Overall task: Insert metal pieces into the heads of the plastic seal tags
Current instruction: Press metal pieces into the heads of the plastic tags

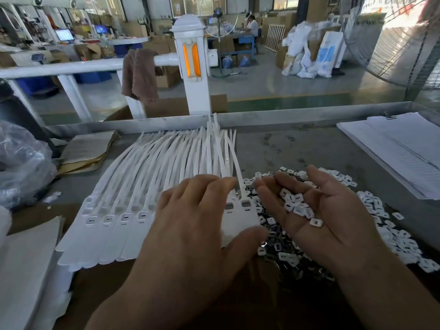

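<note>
A row of white plastic seal tags (133,206) lies fanned on the table, heads toward me and tails pointing away. Several heads on the left show a small insert in their slot. My left hand (197,225) lies flat, palm down, on the heads at the right end of the row, fingers straight. My right hand (326,210) is held palm up beside it, cupped, with several small white-and-metal pieces (297,206) lying in the palm. Beneath and around that hand spreads a loose pile of the same pieces (390,234).
A stack of white paper sheets (400,153) lies at the back right. Brown cardboard (88,151) and a clear plastic bag (21,163) sit at the left. More white tags (31,277) are stacked at the near left. A raised metal rim (309,115) bounds the table's far edge.
</note>
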The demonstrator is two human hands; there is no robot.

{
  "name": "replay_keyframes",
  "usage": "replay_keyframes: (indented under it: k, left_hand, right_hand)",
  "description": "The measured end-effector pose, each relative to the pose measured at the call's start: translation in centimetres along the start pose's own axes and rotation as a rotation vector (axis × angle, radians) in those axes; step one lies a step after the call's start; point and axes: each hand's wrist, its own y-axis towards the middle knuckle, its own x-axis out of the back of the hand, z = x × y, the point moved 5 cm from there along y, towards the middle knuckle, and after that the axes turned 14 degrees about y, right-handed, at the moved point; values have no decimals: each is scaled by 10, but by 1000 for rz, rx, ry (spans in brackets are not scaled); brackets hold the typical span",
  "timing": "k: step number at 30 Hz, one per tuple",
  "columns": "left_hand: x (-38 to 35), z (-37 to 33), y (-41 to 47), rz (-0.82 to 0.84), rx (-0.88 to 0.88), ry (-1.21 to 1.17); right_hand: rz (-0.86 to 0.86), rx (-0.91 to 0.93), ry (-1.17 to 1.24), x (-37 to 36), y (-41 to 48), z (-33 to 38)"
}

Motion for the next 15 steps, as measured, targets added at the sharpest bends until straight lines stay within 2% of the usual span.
replay_keyframes:
  k: [2, 5, 15]
  left_hand:
    - [-3, -13, 8, -51, -30, -71]
    - [-12, -27, 21, -42, -40, -141]
    - [-29, -41, 41, 45, -67, -105]
  right_hand:
    - [19, -29, 10, -1, -2, -3]
    - [27, -54, -11, 0, -2, -4]
    - [134, -115, -69, -2, -3, -5]
